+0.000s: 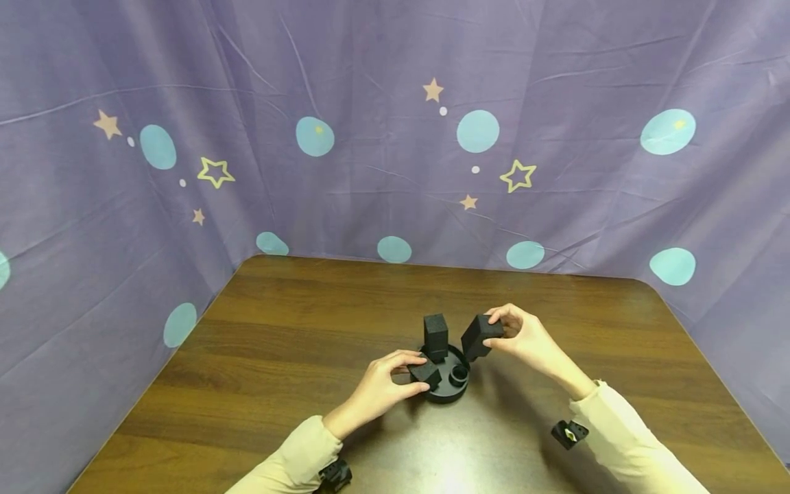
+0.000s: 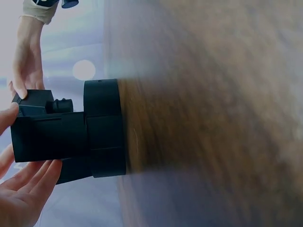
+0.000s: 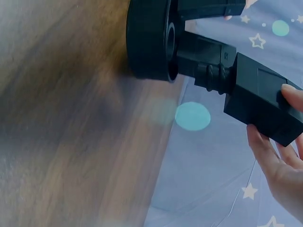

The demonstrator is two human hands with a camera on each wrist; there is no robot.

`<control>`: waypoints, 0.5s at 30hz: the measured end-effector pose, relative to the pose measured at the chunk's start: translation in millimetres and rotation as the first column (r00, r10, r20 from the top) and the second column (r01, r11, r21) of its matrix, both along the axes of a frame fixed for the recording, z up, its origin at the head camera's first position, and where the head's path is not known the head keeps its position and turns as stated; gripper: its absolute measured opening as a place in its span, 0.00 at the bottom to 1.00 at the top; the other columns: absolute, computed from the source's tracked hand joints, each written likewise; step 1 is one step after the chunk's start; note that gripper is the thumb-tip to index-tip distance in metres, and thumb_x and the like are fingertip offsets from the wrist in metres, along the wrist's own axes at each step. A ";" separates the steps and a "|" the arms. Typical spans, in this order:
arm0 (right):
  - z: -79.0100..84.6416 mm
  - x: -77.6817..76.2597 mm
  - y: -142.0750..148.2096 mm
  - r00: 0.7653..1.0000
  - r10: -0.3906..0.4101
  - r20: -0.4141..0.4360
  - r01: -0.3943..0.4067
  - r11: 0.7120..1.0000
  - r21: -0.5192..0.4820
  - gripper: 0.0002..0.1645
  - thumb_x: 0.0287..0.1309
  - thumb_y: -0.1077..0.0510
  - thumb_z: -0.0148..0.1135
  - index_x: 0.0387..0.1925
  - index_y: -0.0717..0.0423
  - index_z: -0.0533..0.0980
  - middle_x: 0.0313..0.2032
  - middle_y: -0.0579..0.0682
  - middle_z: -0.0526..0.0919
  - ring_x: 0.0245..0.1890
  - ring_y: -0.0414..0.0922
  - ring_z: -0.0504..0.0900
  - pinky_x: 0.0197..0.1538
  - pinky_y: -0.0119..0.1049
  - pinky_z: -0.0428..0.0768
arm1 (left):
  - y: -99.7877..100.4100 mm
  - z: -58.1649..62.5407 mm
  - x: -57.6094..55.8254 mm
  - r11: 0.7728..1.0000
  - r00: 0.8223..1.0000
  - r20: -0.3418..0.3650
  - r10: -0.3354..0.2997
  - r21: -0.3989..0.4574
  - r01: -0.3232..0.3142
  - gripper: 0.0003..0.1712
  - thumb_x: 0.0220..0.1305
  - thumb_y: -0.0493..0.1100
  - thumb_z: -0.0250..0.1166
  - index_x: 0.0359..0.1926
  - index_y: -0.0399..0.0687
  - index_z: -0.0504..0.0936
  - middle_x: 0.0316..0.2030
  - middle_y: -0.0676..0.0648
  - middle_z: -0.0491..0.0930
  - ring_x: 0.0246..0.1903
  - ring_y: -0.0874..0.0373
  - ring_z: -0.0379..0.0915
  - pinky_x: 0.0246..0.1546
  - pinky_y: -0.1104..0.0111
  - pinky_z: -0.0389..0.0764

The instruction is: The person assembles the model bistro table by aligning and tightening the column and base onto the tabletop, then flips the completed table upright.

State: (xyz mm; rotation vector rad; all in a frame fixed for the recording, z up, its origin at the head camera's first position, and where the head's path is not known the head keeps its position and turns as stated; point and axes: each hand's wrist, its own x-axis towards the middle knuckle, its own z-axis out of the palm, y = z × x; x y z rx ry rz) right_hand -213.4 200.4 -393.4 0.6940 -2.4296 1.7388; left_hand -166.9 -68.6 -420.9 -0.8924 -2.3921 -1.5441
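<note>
A round black base (image 1: 453,391) with a raised ring socket stands on the table. My left hand (image 1: 384,385) grips a black block (image 1: 426,372) between thumb and fingers; the block stands on the base's near left. My right hand (image 1: 520,337) pinches another black block (image 1: 478,336), tilted just off the base's right side. In the right wrist view a ridged, screw-like stub (image 3: 213,78) sticks out of that right block (image 3: 262,97), toward the base (image 3: 149,40) and apart from it. A third black block (image 1: 435,336) stands upright at the back of the base, untouched.
The brown wooden table (image 1: 296,329) lies under everything. A purple curtain (image 1: 382,185) with stars and dots hangs along its back and sides. Black wrist devices (image 1: 569,433) sit at both light sleeves (image 1: 623,425).
</note>
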 end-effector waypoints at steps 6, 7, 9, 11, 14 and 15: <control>-3.8 3.8 -5.7 0.998 0.056 -0.015 -0.056 0.998 -0.023 0.18 0.37 0.74 0.66 0.33 0.68 0.68 0.44 0.68 0.73 0.37 0.34 0.78 0.36 0.25 0.79 | -2.1 -18.3 -9.3 1.000 1.000 -0.028 0.010 0.000 -0.010 0.19 0.44 0.41 0.70 0.40 0.40 0.80 0.42 0.44 0.78 0.42 0.54 0.75 0.39 0.69 0.80; -4.7 4.2 -6.3 0.998 0.063 -0.021 -0.064 0.998 -0.019 0.18 0.37 0.74 0.66 0.33 0.67 0.69 0.44 0.68 0.73 0.36 0.35 0.78 0.36 0.25 0.79 | -2.5 -18.9 -9.5 1.000 0.999 -0.034 0.009 0.002 -0.009 0.19 0.44 0.41 0.70 0.40 0.40 0.80 0.42 0.44 0.78 0.43 0.54 0.75 0.39 0.68 0.80; -6.3 5.2 -7.6 0.997 0.074 -0.033 -0.074 0.997 -0.005 0.18 0.36 0.74 0.66 0.33 0.67 0.69 0.43 0.67 0.74 0.36 0.35 0.78 0.36 0.26 0.79 | -2.1 -16.8 -8.2 1.000 0.999 -0.040 0.013 -0.004 -0.013 0.19 0.44 0.41 0.70 0.40 0.40 0.80 0.42 0.44 0.78 0.42 0.54 0.75 0.39 0.69 0.80; -7.9 6.0 -8.9 0.996 0.085 -0.030 -0.085 0.996 0.006 0.19 0.36 0.74 0.66 0.33 0.65 0.69 0.43 0.65 0.74 0.36 0.35 0.78 0.36 0.26 0.79 | -1.1 -9.4 -4.2 1.000 0.999 -0.034 0.014 0.002 -0.014 0.19 0.44 0.38 0.70 0.40 0.37 0.80 0.41 0.42 0.78 0.42 0.52 0.75 0.39 0.66 0.81; -10.7 6.4 -11.1 0.995 0.096 -0.020 -0.095 0.995 0.015 0.19 0.36 0.74 0.66 0.33 0.64 0.69 0.43 0.64 0.74 0.36 0.36 0.78 0.38 0.26 0.79 | 0.4 4.3 2.9 1.000 1.000 -0.014 0.009 0.017 -0.008 0.18 0.43 0.34 0.69 0.39 0.33 0.79 0.41 0.38 0.78 0.42 0.48 0.75 0.38 0.61 0.81; -11.9 6.4 -11.8 0.995 0.100 -0.018 -0.100 0.995 0.018 0.19 0.36 0.74 0.66 0.33 0.64 0.69 0.43 0.64 0.74 0.37 0.36 0.78 0.38 0.26 0.79 | 0.9 8.6 4.9 1.000 1.000 -0.009 0.005 0.023 -0.005 0.18 0.43 0.33 0.69 0.39 0.31 0.79 0.40 0.36 0.78 0.42 0.46 0.75 0.38 0.60 0.80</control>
